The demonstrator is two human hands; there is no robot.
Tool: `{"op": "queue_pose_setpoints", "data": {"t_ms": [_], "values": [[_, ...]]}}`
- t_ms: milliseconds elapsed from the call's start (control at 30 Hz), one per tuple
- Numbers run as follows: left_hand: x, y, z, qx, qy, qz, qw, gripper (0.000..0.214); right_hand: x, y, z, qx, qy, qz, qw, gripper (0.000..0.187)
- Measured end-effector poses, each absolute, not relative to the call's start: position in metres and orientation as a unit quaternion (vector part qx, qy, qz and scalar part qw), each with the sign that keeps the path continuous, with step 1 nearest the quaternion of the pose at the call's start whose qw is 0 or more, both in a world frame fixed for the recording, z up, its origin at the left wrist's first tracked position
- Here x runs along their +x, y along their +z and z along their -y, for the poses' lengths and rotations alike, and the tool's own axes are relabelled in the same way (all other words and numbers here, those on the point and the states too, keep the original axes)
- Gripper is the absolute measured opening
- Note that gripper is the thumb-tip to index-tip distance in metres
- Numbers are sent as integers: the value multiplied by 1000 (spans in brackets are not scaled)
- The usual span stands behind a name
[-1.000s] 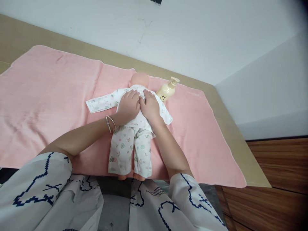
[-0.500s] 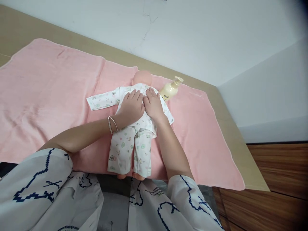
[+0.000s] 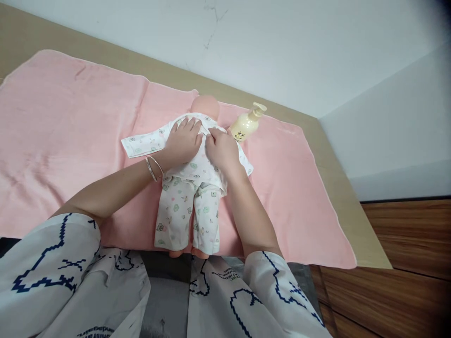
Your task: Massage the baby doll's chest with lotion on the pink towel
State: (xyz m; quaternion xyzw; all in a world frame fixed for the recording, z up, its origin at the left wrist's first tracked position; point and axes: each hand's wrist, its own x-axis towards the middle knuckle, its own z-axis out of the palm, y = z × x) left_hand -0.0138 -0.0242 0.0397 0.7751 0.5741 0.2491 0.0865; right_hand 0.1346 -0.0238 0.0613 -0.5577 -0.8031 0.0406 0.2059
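Observation:
A baby doll (image 3: 205, 107) lies with its feet toward me, dressed in a white patterned pajama top (image 3: 200, 167) and matching pants (image 3: 174, 213). My left hand (image 3: 183, 141) rests flat on the left side of the top's chest, fingers spread. On the other side, my right hand (image 3: 223, 149) has its fingers curled in, with thumb and forefinger pinched at the fabric near the middle of the chest. The left sleeve stretches out flat. Much of the right sleeve is behind my right hand and forearm.
Under the doll a pink blanket (image 3: 292, 188) covers most of the tan table (image 3: 366, 239). Just beyond my right hand, a cream pump bottle (image 3: 244, 124) stands on the blanket. A white wall (image 3: 282, 56) rises behind the table, and a wooden surface (image 3: 416, 234) is at right.
My right hand has gone from lying flat to curled fingers at the cloth. My left hand has shifted slightly left, its fingers more spread. The view has tilted a little.

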Motion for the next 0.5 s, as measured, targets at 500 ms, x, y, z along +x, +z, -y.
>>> {"op": "queue_pose_setpoints", "data": {"t_ms": [500], "values": [[-25,46,4,795,241,-543,120,41,112,59,44,-605,-27,770,199,39]]}}
